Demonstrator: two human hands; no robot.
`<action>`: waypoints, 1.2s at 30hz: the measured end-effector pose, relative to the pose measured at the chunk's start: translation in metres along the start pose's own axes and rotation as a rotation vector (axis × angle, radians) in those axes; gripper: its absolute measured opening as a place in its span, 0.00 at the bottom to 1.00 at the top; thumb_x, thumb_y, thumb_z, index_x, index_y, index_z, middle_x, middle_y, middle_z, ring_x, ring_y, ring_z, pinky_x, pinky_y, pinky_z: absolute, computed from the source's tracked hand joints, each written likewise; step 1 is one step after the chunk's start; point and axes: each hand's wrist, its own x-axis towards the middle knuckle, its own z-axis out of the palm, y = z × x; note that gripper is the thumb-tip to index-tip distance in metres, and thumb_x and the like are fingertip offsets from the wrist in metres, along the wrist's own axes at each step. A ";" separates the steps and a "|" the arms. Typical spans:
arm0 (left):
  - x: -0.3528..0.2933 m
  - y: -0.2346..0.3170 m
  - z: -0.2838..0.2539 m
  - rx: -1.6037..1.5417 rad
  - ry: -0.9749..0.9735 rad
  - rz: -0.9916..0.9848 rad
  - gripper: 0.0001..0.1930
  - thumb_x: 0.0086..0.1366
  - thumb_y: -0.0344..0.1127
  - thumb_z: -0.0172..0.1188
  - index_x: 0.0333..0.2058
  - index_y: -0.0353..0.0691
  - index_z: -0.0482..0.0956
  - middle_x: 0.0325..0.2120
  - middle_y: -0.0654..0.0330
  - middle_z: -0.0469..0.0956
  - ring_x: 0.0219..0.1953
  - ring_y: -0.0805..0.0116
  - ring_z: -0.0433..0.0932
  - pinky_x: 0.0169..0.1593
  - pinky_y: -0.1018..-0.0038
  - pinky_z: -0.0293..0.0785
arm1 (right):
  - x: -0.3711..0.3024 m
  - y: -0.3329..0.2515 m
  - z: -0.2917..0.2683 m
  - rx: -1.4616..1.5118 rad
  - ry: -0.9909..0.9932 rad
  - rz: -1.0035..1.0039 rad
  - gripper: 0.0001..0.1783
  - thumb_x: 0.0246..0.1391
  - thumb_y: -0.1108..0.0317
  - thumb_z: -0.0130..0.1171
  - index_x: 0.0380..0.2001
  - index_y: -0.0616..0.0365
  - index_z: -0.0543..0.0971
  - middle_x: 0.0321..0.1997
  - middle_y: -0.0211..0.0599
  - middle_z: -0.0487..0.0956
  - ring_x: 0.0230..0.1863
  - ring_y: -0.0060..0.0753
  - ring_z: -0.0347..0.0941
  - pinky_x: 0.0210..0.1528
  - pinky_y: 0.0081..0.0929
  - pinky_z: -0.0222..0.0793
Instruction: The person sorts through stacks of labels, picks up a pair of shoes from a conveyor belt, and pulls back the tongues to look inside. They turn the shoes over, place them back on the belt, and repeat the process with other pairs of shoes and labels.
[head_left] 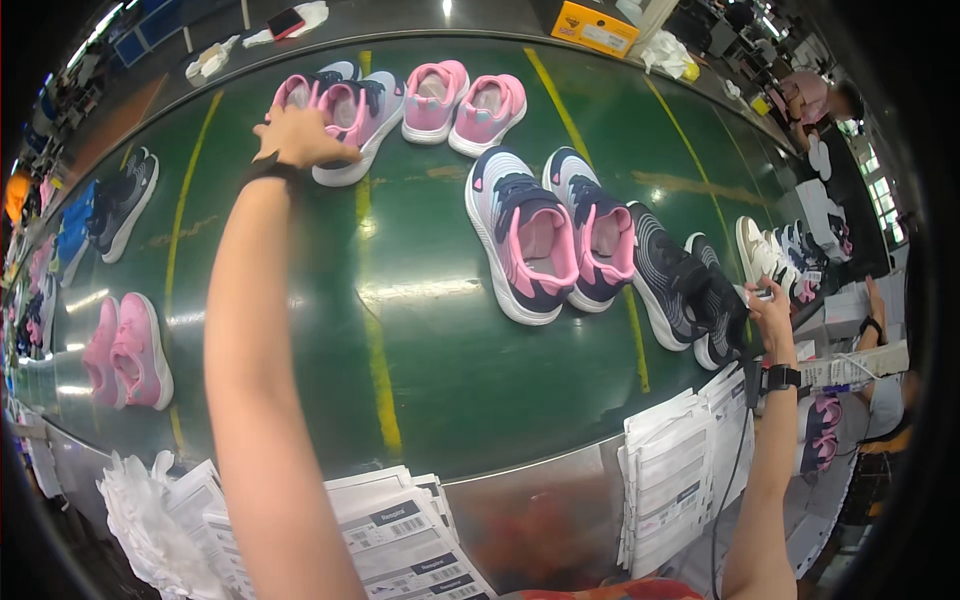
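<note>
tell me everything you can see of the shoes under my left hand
The pair of shoes looks fabric-like, with pink linings, navy sections on top, pale toes and white soles where visible. The two rest side by side on the green surface, openings up, toes pointing away from you, the right one over a yellow line. Your left hand spreads across the heels, seemingly touching, hiding part of both; whether it grips them is unclear.

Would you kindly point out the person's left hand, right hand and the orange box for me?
Left hand point(297, 138): head view, back of the hand.
Right hand point(773, 318): head view, middle of the hand.
Orange box point(596, 30): head view, its printed side.
</note>
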 end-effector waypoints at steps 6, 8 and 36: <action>-0.119 -0.024 -0.023 -0.121 -0.190 0.092 0.36 0.47 0.51 0.66 0.56 0.50 0.66 0.46 0.48 0.77 0.49 0.44 0.76 0.58 0.53 0.67 | -0.038 -0.049 -0.014 -1.010 0.454 -0.740 0.45 0.44 0.60 0.72 0.61 0.67 0.63 0.59 0.58 0.69 0.60 0.56 0.62 0.64 0.43 0.54; -0.164 -0.058 -0.052 0.198 -0.423 0.011 0.44 0.42 0.50 0.68 0.59 0.46 0.64 0.52 0.46 0.74 0.55 0.48 0.74 0.65 0.56 0.58 | -0.081 -0.092 0.037 -0.877 0.301 -0.860 0.41 0.45 0.64 0.72 0.61 0.63 0.65 0.59 0.51 0.69 0.60 0.53 0.62 0.63 0.41 0.56; -0.161 0.182 -0.176 -0.882 -0.239 0.479 0.16 0.59 0.45 0.68 0.34 0.35 0.84 0.26 0.67 0.81 0.27 0.82 0.77 0.32 0.81 0.71 | -0.265 -0.189 0.170 -0.383 -1.085 -1.261 0.10 0.53 0.62 0.59 0.30 0.57 0.73 0.29 0.39 0.77 0.36 0.43 0.77 0.40 0.39 0.72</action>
